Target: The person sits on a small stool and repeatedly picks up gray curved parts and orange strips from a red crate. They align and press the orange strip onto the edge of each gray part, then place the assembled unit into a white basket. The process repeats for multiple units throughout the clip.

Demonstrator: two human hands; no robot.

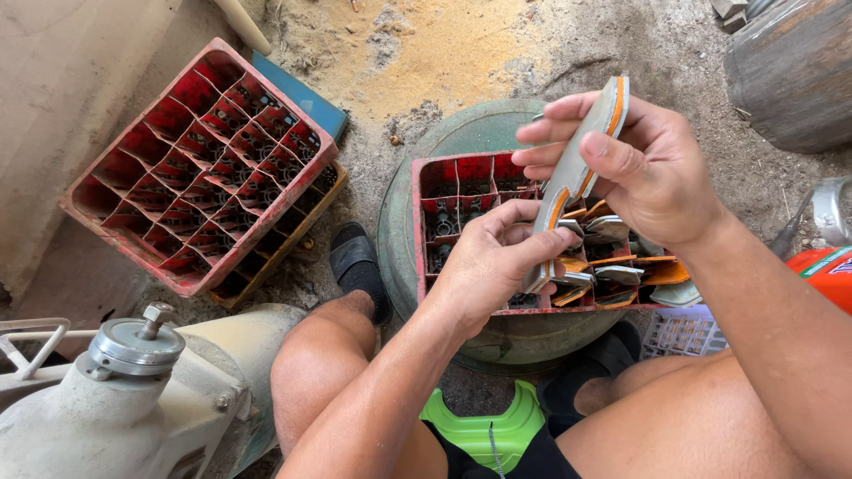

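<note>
A long flat piece [575,177], grey with orange edging, is held between both hands above a red divided crate [461,177]. The right hand [648,168] is closed on the upper end of the piece, thumb pressed across its face and fingers curled behind, so that the piece is kept tilted and steady. The left hand [493,262] is closed on the lower end, fingers wrapped under it; held at both ends like this, the piece appears to be kept clear of the crate and turned where its edge can be seen.

Directly beneath the hands, more grey-and-orange pieces [612,266] are stacked on edge in the crate's compartments, seemingly so that each can be drawn out singly. On the far side of the left hand, small dark parts lie in the crate's other cells; what they are cannot be told. The crate rests on a round green drum [399,222], which raises it to within reach of the seated person's knees.

Well off beyond the left hand, a second red crate [191,160] leans tilted on a yellow one [293,235], on the sandy ground [444,53]. A green stool [484,430] shows below the wrists, between the legs
</note>
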